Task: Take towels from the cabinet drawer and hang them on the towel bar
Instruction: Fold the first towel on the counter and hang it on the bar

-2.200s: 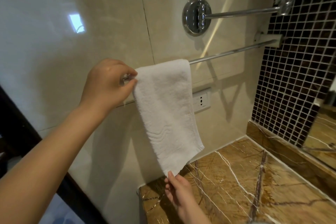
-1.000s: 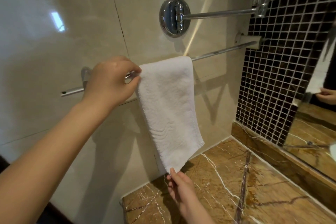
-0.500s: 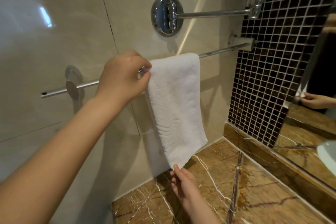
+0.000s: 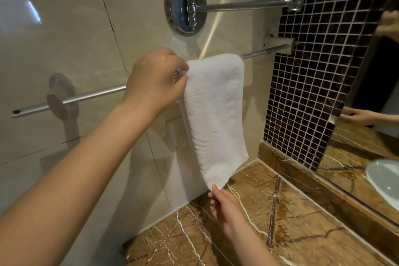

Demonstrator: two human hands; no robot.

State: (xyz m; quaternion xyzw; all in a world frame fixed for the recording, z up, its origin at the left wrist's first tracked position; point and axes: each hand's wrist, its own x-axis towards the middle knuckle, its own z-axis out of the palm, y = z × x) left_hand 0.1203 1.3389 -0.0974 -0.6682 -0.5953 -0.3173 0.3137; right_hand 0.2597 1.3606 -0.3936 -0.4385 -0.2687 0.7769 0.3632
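A white towel point(image 4: 216, 110) hangs folded over the chrome towel bar point(image 4: 90, 95), which runs across the beige tiled wall. My left hand point(image 4: 155, 80) pinches the towel's upper left edge at the bar. My right hand point(image 4: 224, 205) holds the towel's lower corner between its fingers, just above the brown marble counter point(image 4: 302, 229). The part of the bar under the towel and my left hand is hidden. The cabinet drawer is out of view.
A round chrome wall mount point(image 4: 185, 6) with a swing arm point(image 4: 246, 4) juts out above the bar. Dark mosaic tiles point(image 4: 313, 84) and a mirror point(image 4: 375, 101) stand at the right. A wall socket point(image 4: 174, 134) sits behind the towel.
The view has swung left, showing the bar's left end and bracket. The towel has slid a little to the right along the bar. Both hands keep their hold on it.
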